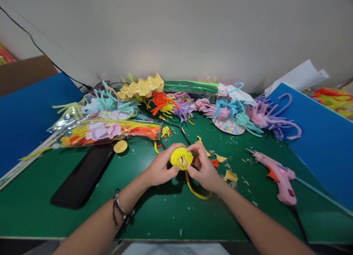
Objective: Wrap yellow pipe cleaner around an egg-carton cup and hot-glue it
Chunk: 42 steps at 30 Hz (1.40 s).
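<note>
Forearms (pixel 96 220): both angled in from lower edge; dark bracelet (pixel 120 209) at left wrist.
Left hand (pixel 162 168): thumb and fingers closed on near-left rim of yellow coil (pixel 181 157).
Right hand (pixel 205 170): thumb and fingers gripping opposite side.
Coil position: between both hands, above green tabletop (pixel 165 218); pale middle, dark jagged mark.
Yellow strip (pixel 197 194): curves below coil toward right wrist.
Right side: pink glue gun (pixel 284 174) lying flat, nozzle pointing away.
Left side: black slab (pixel 82 177), yellow disc (pixel 120 146) by its far end.
</note>
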Motion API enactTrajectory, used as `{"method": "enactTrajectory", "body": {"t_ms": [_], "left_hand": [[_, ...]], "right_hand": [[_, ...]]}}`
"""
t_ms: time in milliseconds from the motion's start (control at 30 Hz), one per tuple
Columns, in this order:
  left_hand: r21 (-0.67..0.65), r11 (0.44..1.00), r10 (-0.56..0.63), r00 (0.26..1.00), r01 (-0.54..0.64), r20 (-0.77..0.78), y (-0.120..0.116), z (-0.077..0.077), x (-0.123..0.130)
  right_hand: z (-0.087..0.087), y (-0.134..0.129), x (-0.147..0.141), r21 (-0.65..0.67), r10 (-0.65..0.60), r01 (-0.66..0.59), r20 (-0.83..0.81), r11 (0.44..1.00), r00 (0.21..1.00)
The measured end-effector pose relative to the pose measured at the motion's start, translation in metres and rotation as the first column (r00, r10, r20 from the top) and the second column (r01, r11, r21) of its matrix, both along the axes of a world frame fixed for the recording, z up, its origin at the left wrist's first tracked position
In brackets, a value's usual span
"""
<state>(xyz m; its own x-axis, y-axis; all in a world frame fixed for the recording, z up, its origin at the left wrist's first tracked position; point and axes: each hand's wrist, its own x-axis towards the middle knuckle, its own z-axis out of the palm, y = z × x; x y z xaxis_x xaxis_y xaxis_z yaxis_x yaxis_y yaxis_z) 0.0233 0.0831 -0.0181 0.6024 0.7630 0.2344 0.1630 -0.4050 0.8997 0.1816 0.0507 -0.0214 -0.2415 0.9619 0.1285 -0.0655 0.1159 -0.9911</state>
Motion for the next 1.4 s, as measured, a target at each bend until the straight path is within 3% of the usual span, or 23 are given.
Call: {"method": "enactTrajectory", "body": {"t_ms": [133,367,700,1200,1400], "left_hand": [[0.021,1.0,-0.008,0.999,0.007,0.037,0.0009,-0.0014,-0.001],[-0.103,0.992,-0.053,0.986,0.07,0.155,0.0011,-0.0063,-0.0031],[-0.007,0.999,-0.031,0.991,0.032,0.131,0.0013,-0.005,0.0008],[-0.076,0.996,-0.03,0.991,0.04,0.128,-0.0035,-0.0049,0.003],[0.046,0.997,-0.057,0.998,0.057,0.002,-0.002,-0.0033,0.0013]], "right_hand": [[0.0017,-0.0008,0.0008,-0.007,0.023,-0.023,-0.02,1.0,1.0],[0.0057,-0.0018,-0.0016,-0.06,0.004,-0.009,-0.074,0.998,0.997],[0.0022,-0.0032,-0.0001,0.017,-0.034,0.034,-0.004,0.999,0.999],[0.0039,-0.0035,-0.0001,0.045,-0.05,0.049,0.029,0.998,0.998],[0.0036,-0.0037,0.0003,0.078,-0.017,0.014,0.031,0.997,0.999]]}}
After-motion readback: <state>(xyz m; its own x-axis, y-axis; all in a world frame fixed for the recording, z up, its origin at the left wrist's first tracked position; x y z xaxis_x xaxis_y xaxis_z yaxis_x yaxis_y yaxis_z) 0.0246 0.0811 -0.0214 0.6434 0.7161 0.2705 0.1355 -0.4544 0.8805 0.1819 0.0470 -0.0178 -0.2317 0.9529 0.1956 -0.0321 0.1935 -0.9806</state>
